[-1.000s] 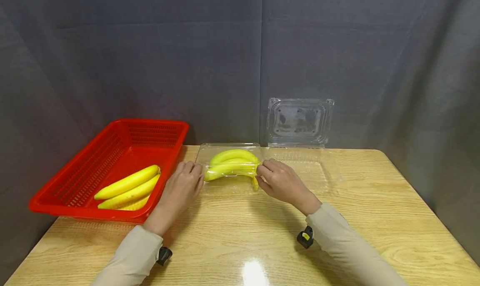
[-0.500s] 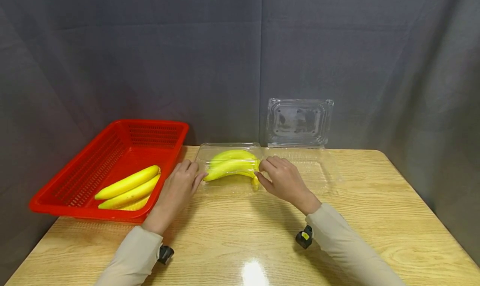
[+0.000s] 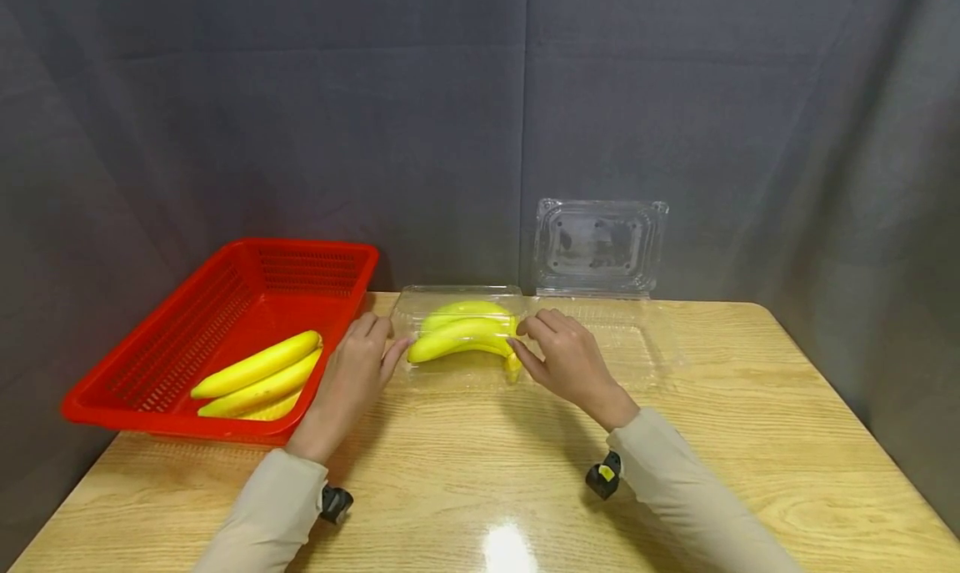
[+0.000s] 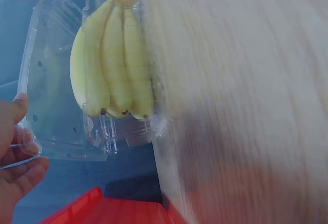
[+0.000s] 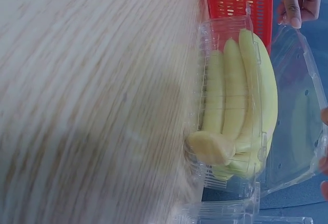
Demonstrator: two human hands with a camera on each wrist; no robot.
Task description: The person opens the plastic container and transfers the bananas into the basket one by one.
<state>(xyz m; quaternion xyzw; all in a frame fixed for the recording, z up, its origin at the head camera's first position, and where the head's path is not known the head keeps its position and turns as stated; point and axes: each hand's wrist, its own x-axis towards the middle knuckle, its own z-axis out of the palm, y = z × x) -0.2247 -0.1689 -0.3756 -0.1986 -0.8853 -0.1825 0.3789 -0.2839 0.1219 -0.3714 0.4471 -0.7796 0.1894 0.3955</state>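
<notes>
A clear plastic clamshell container holds a bunch of yellow bananas. Its hinged lid is tilted over the fruit, its front edge apart from the base. My left hand pinches the lid's left front corner between thumb and fingers. At the opposite corner, my right hand also grips the lid edge. In the right wrist view, only the fingertips of that right hand show at the frame's edge. The banana stem points toward the right side of the container.
A red plastic basket with several bananas stands at the left. Right of the filled container is a second clear clamshell, its lid upright against the grey curtain. All stand on a wooden table.
The lid's front edge has risen slightly. My thumbs have come farther from my fingers, and my left hand has shifted slightly left. The bananas and basket stay in place.
</notes>
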